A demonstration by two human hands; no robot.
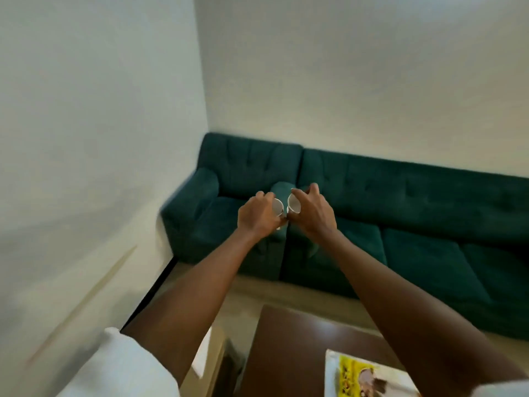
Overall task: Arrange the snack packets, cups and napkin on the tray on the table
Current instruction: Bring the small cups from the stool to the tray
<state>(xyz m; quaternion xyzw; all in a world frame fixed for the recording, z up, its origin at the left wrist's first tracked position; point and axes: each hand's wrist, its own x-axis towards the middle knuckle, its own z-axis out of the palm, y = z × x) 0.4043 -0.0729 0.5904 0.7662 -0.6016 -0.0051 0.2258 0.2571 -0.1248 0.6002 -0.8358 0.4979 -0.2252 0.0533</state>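
Observation:
Both arms are stretched out in front of me, raised well above the brown table (300, 348). My left hand (257, 216) grips a small white cup (277, 208) with its mouth turned toward the right. My right hand (312, 213) grips a second white cup (294, 203) with its mouth turned toward the left. The two cups nearly touch. At the bottom right, a white tray (332, 376) lies on the table with a yellow snack packet (357, 378) on it, partly hidden by my right arm. No napkin is in sight.
A dark green sofa (400, 213) runs along the far wall behind the hands. White walls meet in a corner at the left. A pale piece of furniture (211, 356) stands left of the table. The picture is blurred.

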